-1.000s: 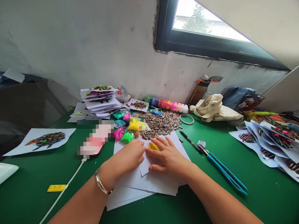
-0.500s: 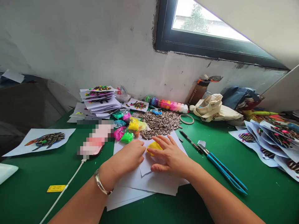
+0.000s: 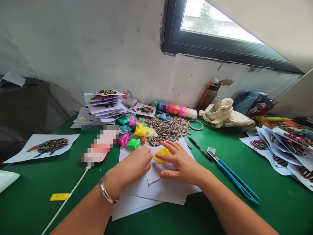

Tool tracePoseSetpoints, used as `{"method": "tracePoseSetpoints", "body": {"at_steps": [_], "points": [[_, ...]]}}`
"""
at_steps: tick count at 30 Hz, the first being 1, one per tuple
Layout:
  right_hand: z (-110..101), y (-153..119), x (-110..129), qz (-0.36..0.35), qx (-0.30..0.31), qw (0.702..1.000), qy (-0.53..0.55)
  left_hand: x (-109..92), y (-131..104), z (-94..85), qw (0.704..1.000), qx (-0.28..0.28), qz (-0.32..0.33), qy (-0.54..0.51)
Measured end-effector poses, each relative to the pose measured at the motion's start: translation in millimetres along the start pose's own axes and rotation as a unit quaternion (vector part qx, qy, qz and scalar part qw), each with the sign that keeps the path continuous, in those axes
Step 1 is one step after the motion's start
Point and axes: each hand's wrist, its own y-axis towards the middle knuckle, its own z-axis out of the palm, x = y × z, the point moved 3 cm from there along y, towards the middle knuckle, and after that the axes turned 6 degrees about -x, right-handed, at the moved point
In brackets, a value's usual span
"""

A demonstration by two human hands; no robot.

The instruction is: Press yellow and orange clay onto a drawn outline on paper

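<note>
A flat yellow patch of what looks like modelling clay (image 3: pixel 160 157) lies on a small white sheet of paper (image 3: pixel 153 175), on top of larger white sheets (image 3: pixel 163 196). My right hand (image 3: pixel 179 161) is open with its fingers spread, reaching over the patch's right side; the fingertips hide part of it. To the left, my left hand (image 3: pixel 137 163) is closed at the small sheet's left edge, holding it, its fingers bent down and partly hidden. A silver bangle (image 3: pixel 106 191) is round my left wrist.
Behind the paper are bags of coloured clay (image 3: pixel 133 142) and a pile of striped sunflower seeds (image 3: pixel 168 129). A black pen (image 3: pixel 199 148) and blue tweezers (image 3: pixel 236 179) lie to the right. A phone with a cable (image 3: pixel 101 147) lies left. Seed pictures (image 3: pixel 105 109) are stacked at the back.
My right hand has shifted slightly right and lifted a little, so more of the yellow patch shows. My left hand has stayed in place.
</note>
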Motion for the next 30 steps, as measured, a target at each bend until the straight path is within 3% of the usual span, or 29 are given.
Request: {"method": "tracePoseSetpoints", "body": {"at_steps": [9, 19, 25, 30], "points": [[-12.2, -8.8, 6.3, 0.008, -0.009, 0.998, -0.063, 3.2, 2.3, 1.4, 1.0, -0.012, 0.022, 0.004], [24.0, -23.7, 11.2, -0.009, -0.017, 0.994, -0.108, -1.7, -0.4, -1.7, 1.0, -0.01, 0.004, 0.0], [19.6, -22.9, 4.9, -0.012, -0.068, 0.993, -0.1, -6.0, -2.3, -6.0, 1.0, -0.001, -0.004, -0.01], [22.2, -19.7, 4.8, -0.024, -0.061, 0.993, -0.098, -7.3, -2.8, -7.1, 1.0, 0.015, -0.003, -0.009]]}}
